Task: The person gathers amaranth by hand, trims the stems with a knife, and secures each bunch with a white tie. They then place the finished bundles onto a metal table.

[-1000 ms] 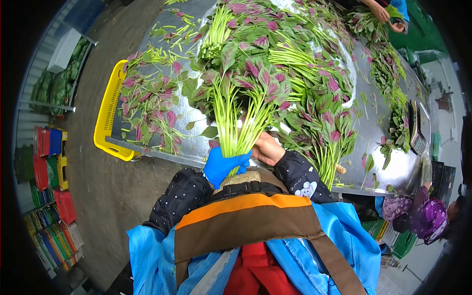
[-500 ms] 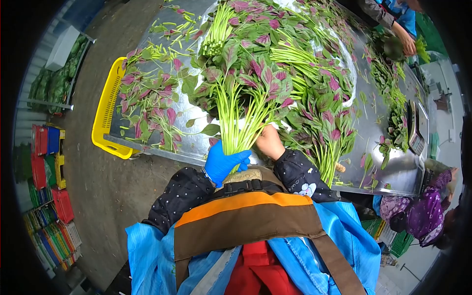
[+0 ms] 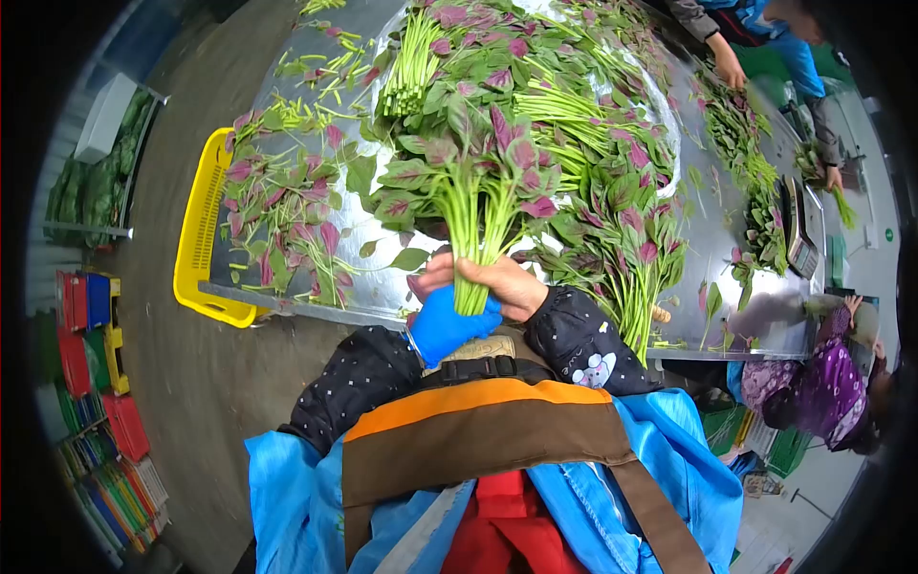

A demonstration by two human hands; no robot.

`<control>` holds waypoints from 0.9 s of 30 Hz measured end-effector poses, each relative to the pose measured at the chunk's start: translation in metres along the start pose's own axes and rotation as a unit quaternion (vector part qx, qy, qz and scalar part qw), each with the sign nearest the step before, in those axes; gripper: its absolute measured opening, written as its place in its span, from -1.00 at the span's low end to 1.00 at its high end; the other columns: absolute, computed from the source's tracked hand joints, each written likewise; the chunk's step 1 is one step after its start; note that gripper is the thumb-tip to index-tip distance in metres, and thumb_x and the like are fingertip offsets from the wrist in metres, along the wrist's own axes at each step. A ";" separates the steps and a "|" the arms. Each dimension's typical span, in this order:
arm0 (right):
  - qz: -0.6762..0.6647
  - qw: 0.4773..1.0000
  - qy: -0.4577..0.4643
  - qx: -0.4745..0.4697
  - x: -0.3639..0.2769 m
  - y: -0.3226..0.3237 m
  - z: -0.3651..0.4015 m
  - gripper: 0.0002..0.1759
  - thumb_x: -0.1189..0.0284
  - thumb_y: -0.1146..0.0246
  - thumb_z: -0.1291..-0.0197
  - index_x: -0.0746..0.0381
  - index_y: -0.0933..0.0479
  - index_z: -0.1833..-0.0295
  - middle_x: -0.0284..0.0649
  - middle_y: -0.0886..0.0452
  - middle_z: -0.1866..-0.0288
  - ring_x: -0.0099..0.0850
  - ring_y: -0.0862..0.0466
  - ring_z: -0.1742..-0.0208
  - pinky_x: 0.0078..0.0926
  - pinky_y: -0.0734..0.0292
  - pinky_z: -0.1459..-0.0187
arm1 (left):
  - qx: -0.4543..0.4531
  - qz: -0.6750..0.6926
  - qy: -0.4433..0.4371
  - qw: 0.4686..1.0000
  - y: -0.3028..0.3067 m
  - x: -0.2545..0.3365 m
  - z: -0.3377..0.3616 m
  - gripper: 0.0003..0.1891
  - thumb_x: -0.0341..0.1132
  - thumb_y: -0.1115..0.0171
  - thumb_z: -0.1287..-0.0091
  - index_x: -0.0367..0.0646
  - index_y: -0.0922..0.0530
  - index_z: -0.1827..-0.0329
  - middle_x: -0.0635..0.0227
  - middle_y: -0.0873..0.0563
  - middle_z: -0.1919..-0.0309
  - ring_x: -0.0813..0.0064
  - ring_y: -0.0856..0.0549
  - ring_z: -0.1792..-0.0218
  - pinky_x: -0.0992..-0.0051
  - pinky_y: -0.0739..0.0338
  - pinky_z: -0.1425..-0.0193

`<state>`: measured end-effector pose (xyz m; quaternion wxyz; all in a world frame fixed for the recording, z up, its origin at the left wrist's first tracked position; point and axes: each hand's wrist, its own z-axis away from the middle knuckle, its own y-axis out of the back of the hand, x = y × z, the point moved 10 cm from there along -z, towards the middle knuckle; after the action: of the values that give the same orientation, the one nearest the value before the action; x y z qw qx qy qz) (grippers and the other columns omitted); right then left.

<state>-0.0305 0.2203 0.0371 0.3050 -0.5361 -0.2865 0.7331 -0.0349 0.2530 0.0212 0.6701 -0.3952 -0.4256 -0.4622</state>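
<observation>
The leafy bunch is held at the counter's near edge, its stems gripped by the left hand and right hand. Gathering is apparently under way; aligned stem ends seem called for next.

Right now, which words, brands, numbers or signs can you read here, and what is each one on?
None can be read with certainty.
Tan patch at the waist: writing, too blurred and partly hidden.
Dark right sleeve: pale lettering beside a cartoon figure, too small.
Scale on the table: panel markings, too small.
Green round sign on the wall: too small.
</observation>
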 end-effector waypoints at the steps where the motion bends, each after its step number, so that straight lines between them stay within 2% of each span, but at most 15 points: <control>1: 0.003 1.000 0.018 -0.011 -0.003 -0.005 -0.002 -0.55 0.18 -0.17 -0.26 0.30 -0.40 -0.09 -0.08 -0.59 0.02 -0.25 -0.51 -0.17 -0.27 -0.37 -0.21 | 0.014 -0.024 -0.019 0.999 0.004 0.004 0.002 -0.77 -0.35 -0.33 -0.11 -0.19 -0.58 0.19 0.41 -0.65 0.36 0.58 -0.63 0.34 0.52 -0.53 0.28; 3: 0.009 0.998 0.058 -0.025 -0.009 -0.013 -0.001 -0.63 0.21 -0.20 -0.25 0.28 -0.45 0.02 -0.11 -0.64 0.17 -0.28 -0.55 -0.09 -0.28 -0.40 -0.16 | 0.033 -0.072 -0.061 0.995 0.009 0.011 0.005 -0.76 -0.33 -0.34 -0.11 -0.20 -0.58 0.18 0.41 -0.66 0.36 0.55 -0.64 0.32 0.49 -0.53 0.23; 4: 0.038 0.996 0.077 0.038 -0.016 -0.012 0.003 -0.71 0.24 -0.21 -0.25 0.26 -0.47 0.16 -0.15 -0.65 0.32 -0.29 -0.57 -0.04 -0.30 -0.43 -0.11 | -0.001 -0.118 -0.063 0.991 0.004 0.011 0.000 -0.71 -0.31 -0.35 -0.12 -0.20 -0.57 0.13 0.38 -0.66 0.31 0.49 -0.64 0.25 0.43 -0.53 0.15; 5: 0.086 0.990 0.088 0.064 -0.017 -0.008 0.006 -0.74 0.27 -0.21 -0.25 0.26 -0.47 0.16 -0.17 -0.65 0.32 -0.34 -0.60 0.05 -0.36 -0.43 -0.07 | -0.007 -0.026 -0.043 0.999 0.004 0.006 0.001 -0.65 -0.28 -0.35 -0.13 -0.20 -0.53 0.04 0.35 -0.65 0.20 0.45 -0.63 0.13 0.41 -0.51 0.02; 7: 0.188 0.963 0.169 0.092 -0.032 -0.017 0.028 -0.74 0.28 -0.22 -0.25 0.27 -0.46 0.19 -0.19 -0.64 0.38 -0.43 -0.63 0.21 -0.46 -0.48 0.06 | 0.018 -0.034 -0.087 0.995 -0.002 0.013 0.006 -0.59 -0.28 -0.34 -0.15 -0.20 -0.49 -0.05 0.32 -0.62 0.07 0.45 -0.60 0.02 0.41 -0.48 -0.08; 8: 0.209 0.946 0.186 0.163 -0.045 -0.015 0.052 -0.75 0.29 -0.22 -0.25 0.27 -0.45 0.19 -0.21 -0.62 0.41 -0.46 -0.63 0.29 -0.49 -0.49 0.14 | -0.096 0.006 -0.045 0.994 -0.024 -0.014 -0.007 -0.56 -0.29 -0.35 -0.15 -0.20 -0.48 -0.08 0.31 -0.61 0.03 0.44 -0.59 -0.01 0.41 -0.46 -0.11; 9: 0.223 0.943 0.169 0.182 -0.046 -0.023 0.055 -0.76 0.30 -0.21 -0.26 0.27 -0.45 0.20 -0.23 -0.60 0.45 -0.50 -0.62 0.37 -0.53 -0.50 0.22 | -0.146 0.047 0.011 0.988 -0.031 -0.043 -0.009 -0.53 -0.31 -0.36 -0.14 -0.20 -0.47 -0.11 0.30 -0.60 -0.01 0.44 -0.58 -0.04 0.40 -0.45 -0.14; 10: 0.174 0.940 0.208 0.208 -0.050 -0.017 0.062 -0.78 0.32 -0.21 -0.26 0.27 -0.43 0.19 -0.28 -0.56 0.50 -0.53 -0.59 0.47 -0.51 -0.52 0.36 | -0.194 -0.026 0.026 0.980 -0.041 -0.034 -0.008 -0.52 -0.34 -0.38 -0.12 -0.20 -0.47 -0.12 0.30 -0.61 -0.01 0.42 -0.59 -0.02 0.40 -0.47 -0.10; 14: 0.079 0.913 0.181 0.357 -0.058 0.024 0.144 -0.77 0.31 -0.22 -0.25 0.26 -0.44 0.18 -0.34 -0.49 0.56 -0.53 -0.54 0.57 -0.51 -0.54 0.49 | -0.258 -0.022 0.059 0.964 -0.072 -0.042 -0.012 -0.77 -0.51 -0.30 -0.14 -0.32 -0.58 0.13 0.29 -0.69 0.26 0.53 -0.66 0.22 0.53 -0.55 0.08; 17: 0.105 0.901 0.180 0.381 -0.076 0.058 0.241 -0.73 0.25 -0.26 -0.21 0.19 -0.42 0.37 -0.35 -0.48 0.58 -0.59 -0.49 0.61 -0.56 -0.48 0.53 | -0.195 0.047 0.119 0.972 -0.066 -0.049 -0.016 -0.80 -0.56 -0.24 -0.15 -0.34 -0.58 0.15 0.28 -0.69 0.29 0.53 -0.67 0.27 0.54 -0.56 0.10; 19: 0.146 0.820 0.189 0.520 -0.108 0.079 0.335 -0.75 0.27 -0.26 -0.20 0.20 -0.40 0.27 -0.39 -0.41 0.60 -0.59 -0.43 0.63 -0.59 -0.42 0.54 | -0.137 0.027 0.089 0.986 -0.055 -0.062 -0.027 -0.81 -0.56 -0.21 -0.16 -0.32 -0.57 0.14 0.28 -0.68 0.31 0.51 -0.66 0.29 0.55 -0.56 0.13; 21: 0.225 0.730 0.218 0.608 -0.149 0.096 0.437 -0.73 0.25 -0.25 -0.20 0.22 -0.41 0.23 -0.41 -0.42 0.60 -0.59 -0.44 0.64 -0.60 -0.42 0.56 | -0.076 0.059 0.115 0.989 -0.056 -0.077 -0.033 -0.83 -0.55 -0.20 -0.19 -0.32 -0.56 0.15 0.29 -0.67 0.32 0.51 -0.65 0.31 0.55 -0.56 0.15; 23: 0.131 0.719 0.348 0.587 -0.174 0.136 0.535 -0.77 0.27 -0.18 -0.27 0.21 -0.40 0.19 -0.49 -0.30 0.60 -0.63 -0.37 0.60 -0.60 -0.39 0.48 | -0.053 0.067 0.123 0.989 -0.070 -0.086 -0.037 -0.85 -0.53 -0.19 -0.21 -0.32 -0.56 0.16 0.29 -0.66 0.34 0.51 -0.64 0.32 0.55 -0.56 0.16; 24: 0.127 0.695 0.399 0.584 -0.192 0.149 0.578 -0.78 0.29 -0.19 -0.27 0.19 -0.39 0.30 -0.45 -0.32 0.62 -0.57 -0.40 0.60 -0.53 -0.43 0.48 | -0.040 0.071 0.128 0.988 -0.078 -0.090 -0.039 -0.86 -0.52 -0.19 -0.22 -0.31 -0.56 0.17 0.30 -0.66 0.34 0.51 -0.64 0.33 0.55 -0.55 0.16; 27: 0.030 0.667 0.471 0.576 -0.203 0.235 0.692 -0.78 0.27 -0.14 -0.31 0.19 -0.36 0.27 -0.45 -0.30 0.59 -0.57 -0.35 0.55 -0.54 -0.41 0.45 | 0.047 0.078 0.158 0.983 -0.090 -0.100 -0.038 -0.88 -0.50 -0.20 -0.24 -0.28 -0.56 0.18 0.30 -0.66 0.36 0.51 -0.64 0.37 0.56 -0.57 0.25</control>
<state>-0.6798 -0.1504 0.1663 0.6254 -0.5361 0.3912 0.4104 -0.1338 0.2225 -0.0721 0.7808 -0.3173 -0.3031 -0.4448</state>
